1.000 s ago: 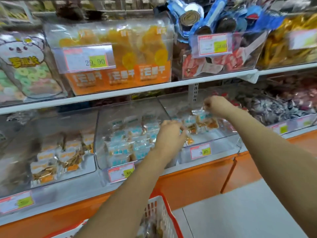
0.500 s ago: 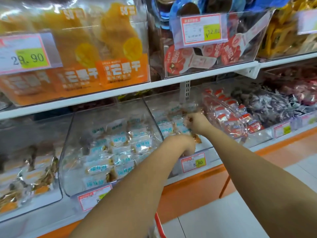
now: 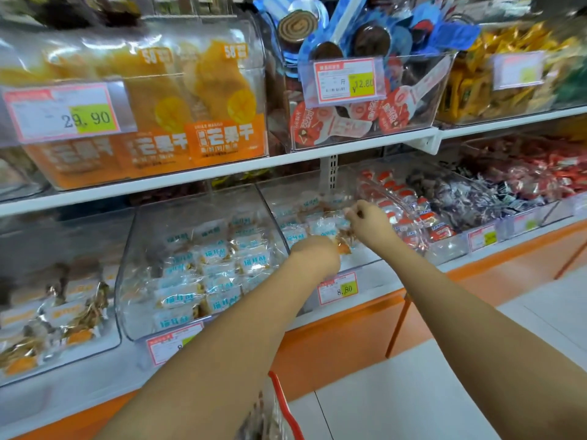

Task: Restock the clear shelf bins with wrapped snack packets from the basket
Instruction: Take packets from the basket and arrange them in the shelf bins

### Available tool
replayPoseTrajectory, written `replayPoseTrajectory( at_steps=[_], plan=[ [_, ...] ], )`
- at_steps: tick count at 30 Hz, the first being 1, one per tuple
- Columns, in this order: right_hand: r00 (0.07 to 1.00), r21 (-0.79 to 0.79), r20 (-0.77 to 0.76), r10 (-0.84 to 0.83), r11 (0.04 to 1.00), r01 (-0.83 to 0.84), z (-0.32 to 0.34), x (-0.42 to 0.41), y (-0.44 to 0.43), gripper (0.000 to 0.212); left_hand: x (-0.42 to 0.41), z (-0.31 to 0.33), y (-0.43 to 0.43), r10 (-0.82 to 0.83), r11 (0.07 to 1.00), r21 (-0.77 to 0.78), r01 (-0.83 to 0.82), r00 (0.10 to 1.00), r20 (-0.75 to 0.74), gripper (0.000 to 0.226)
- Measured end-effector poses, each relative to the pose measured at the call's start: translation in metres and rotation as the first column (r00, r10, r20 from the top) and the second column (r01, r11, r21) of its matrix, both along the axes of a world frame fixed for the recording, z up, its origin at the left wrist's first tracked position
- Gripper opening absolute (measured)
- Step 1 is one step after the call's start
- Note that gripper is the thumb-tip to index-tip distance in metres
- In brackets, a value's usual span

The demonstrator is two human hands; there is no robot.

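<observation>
Both hands are inside the clear bin (image 3: 365,263) on the lower shelf, the 1 with the 8.80 price tag (image 3: 337,288) on its front. The snack packets (image 3: 324,225) lie between the 2 hands, just far of the left hand (image 3: 314,254) and touching the right hand (image 3: 370,221), which reaches further in and is nearer to them. Its fingers are curled and seem to pinch a wrapper edge. The left hand's fingers are hidden behind its back, so I cannot tell its grip. The packets are small clear wrappers with pale blue print over brown-orange pieces, heaped with no common axis. The basket (image 3: 283,403) sits near, under the left forearm.
</observation>
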State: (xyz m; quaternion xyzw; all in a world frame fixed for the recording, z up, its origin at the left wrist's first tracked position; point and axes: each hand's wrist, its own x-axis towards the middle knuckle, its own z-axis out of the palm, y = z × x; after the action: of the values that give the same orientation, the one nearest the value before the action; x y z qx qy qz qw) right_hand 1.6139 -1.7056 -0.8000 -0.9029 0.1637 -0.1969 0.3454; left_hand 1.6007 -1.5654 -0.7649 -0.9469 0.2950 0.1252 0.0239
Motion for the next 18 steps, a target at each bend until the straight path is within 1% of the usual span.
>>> replayPoseTrajectory(
  at_steps=[2,4,6,8,11,14,16,18],
  plan=[
    [1.0,-0.049,0.014,0.021,0.999,-0.02,0.009,-0.023,0.005,0.034,-0.017,0.005,0.014,0.008,0.976,-0.218,0.019,0.992,0.123,0.018],
    [0.995,-0.146,-0.01,0.096,0.985,-0.096,0.015,-0.047,0.018,0.043,-0.035,0.004,0.038,0.067,0.903,-0.428,0.019,0.981,0.184,0.033],
    [0.976,-0.253,-0.08,0.203,0.943,-0.217,0.016,-0.071,0.039,0.048,-0.053,-0.003,0.071,0.124,0.83,-0.558,-0.013,0.979,0.161,0.043],
    [0.926,-0.286,-0.188,0.329,0.883,-0.372,0.01,-0.092,0.062,0.049,-0.071,-0.017,0.108,0.191,0.78,-0.617,-0.104,0.979,0.077,0.044],
    [0.807,-0.244,-0.359,0.469,0.787,-0.567,-0.005,-0.116,0.102,0.049,-0.1,-0.053,0.164,0.288,0.737,-0.626,-0.256,0.956,-0.052,0.048],
    [0.658,-0.254,-0.553,0.511,0.649,-0.717,-0.034,-0.134,0.146,0.042,-0.131,-0.1,0.216,0.38,0.737,-0.511,-0.442,0.896,-0.228,0.044],
    [0.51,-0.205,-0.698,0.502,0.543,-0.814,-0.06,-0.149,0.172,0.033,-0.149,-0.132,0.244,0.417,0.74,-0.403,-0.538,0.838,-0.352,0.035],
    [0.345,-0.075,-0.768,0.539,0.459,-0.885,-0.084,-0.169,0.192,0.033,-0.166,-0.155,0.264,0.423,0.77,-0.289,-0.569,0.795,-0.435,0.026]
  ],
)
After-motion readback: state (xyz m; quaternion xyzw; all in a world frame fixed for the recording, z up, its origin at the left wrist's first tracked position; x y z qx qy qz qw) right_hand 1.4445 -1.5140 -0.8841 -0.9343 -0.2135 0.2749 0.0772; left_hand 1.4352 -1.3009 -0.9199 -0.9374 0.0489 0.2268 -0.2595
